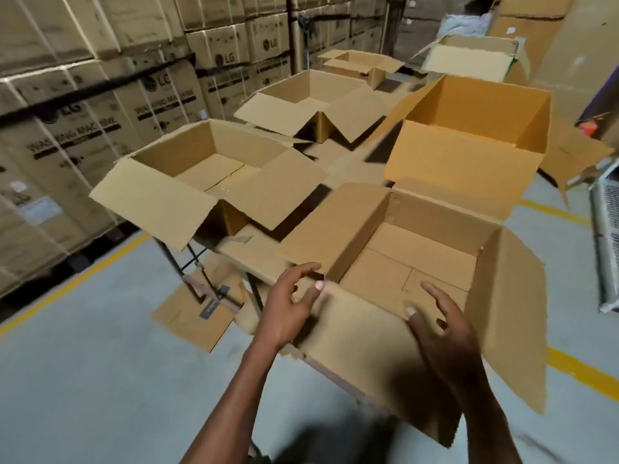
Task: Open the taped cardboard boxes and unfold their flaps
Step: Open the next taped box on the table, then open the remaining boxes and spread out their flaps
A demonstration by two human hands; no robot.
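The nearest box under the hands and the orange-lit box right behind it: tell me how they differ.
The nearest box has its flaps folded outward; the orange-lit box behind it has at least its near and far flaps upright. The left hand and right hand rest on the nearest box's front flap; nothing touches the orange-lit one. The nearest looks paler. Both are open, with nothing visible inside.

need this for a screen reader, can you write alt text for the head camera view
A person's left hand and right hand, fingers relaxed, rest on the near flap of an open cardboard box. Beyond it stand more open boxes, with stacked washing machine cartons on the left.
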